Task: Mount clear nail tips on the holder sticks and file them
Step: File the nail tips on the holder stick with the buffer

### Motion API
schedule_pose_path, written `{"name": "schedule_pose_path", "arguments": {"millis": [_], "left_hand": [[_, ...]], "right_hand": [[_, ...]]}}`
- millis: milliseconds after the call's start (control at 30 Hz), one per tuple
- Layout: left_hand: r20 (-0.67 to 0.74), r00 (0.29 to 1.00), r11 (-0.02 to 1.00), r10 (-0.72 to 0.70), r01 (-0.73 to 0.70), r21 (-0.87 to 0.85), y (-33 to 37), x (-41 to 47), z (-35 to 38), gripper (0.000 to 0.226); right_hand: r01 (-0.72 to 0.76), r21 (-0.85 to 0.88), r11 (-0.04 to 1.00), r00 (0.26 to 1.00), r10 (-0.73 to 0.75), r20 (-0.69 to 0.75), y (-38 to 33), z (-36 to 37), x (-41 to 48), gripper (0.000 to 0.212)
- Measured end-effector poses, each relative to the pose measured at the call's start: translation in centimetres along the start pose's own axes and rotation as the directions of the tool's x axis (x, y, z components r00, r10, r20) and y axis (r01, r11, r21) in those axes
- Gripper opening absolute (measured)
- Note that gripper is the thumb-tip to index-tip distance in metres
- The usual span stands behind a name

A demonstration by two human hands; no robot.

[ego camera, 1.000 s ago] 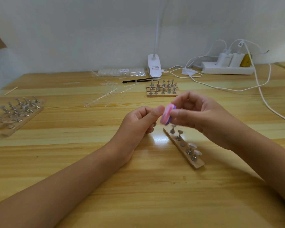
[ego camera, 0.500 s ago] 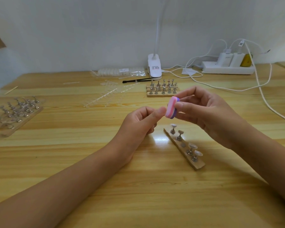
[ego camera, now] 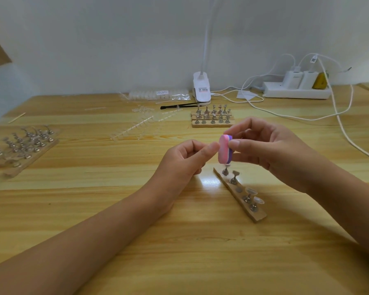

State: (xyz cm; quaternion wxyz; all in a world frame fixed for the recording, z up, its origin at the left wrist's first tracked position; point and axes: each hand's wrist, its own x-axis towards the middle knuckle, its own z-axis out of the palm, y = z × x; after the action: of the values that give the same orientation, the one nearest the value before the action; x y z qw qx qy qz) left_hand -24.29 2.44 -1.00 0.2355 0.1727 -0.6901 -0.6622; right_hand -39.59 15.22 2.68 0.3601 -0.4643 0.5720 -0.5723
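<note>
My right hand grips a pink and purple file block upright between thumb and fingers. My left hand is closed in a pinch, its thumb tip against the block's pink face. The holder stick it pinches is almost fully hidden by the fingers. Just below the block a wooden strip lies slanted on the table. It carries several metal holder sticks. The two nearest me bear clear nail tips, and one spot on the strip is bare.
Another wooden holder rack stands behind my hands, and a larger one lies at the far left. Strips of clear nail tips, a black tool, a lamp clamp and a power strip with white cables lie further back.
The file block in my right hand slid up and to the right, then came back down against my left thumb, and now stands more upright. My left hand has hardly moved.
</note>
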Motion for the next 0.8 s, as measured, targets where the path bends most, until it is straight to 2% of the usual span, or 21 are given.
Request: {"name": "schedule_pose_path", "arguments": {"millis": [167, 300, 467, 633, 800], "left_hand": [[-0.008, 1.000, 1.000, 0.007, -0.007, -0.002, -0.1, 0.0, 0.0, 0.019], [-0.043, 0.999, 0.999, -0.016, 0.014, -0.028, 0.0, 0.3, -0.1, 0.022], [-0.056, 0.998, 0.998, -0.035, 0.032, -0.050, -0.2, 0.4, -0.1, 0.038], [-0.007, 1.000, 0.999, -0.021, 0.021, -0.024, -0.1, 0.2, -0.1, 0.019], [-0.006, 1.000, 0.999, -0.022, 0.022, -0.025, 0.1, 0.2, -0.1, 0.020]], "right_hand": [[-0.096, -0.068, 0.993, 0.977, 0.107, 0.186, -0.4, -0.4, -0.2, 0.024], [-0.043, 0.004, 0.999, 0.998, 0.042, 0.054, 0.3, 0.6, -0.1, 0.026], [-0.096, 0.008, 0.995, 0.982, 0.093, 0.166, 0.3, 0.9, -0.3, 0.027], [0.007, 0.154, 0.988, 0.997, 0.004, -0.075, -0.2, 0.7, -0.1, 0.027], [-0.013, 0.063, 0.998, 1.000, 0.013, 0.006, -0.1, 1.2, -0.3, 0.032]]}}
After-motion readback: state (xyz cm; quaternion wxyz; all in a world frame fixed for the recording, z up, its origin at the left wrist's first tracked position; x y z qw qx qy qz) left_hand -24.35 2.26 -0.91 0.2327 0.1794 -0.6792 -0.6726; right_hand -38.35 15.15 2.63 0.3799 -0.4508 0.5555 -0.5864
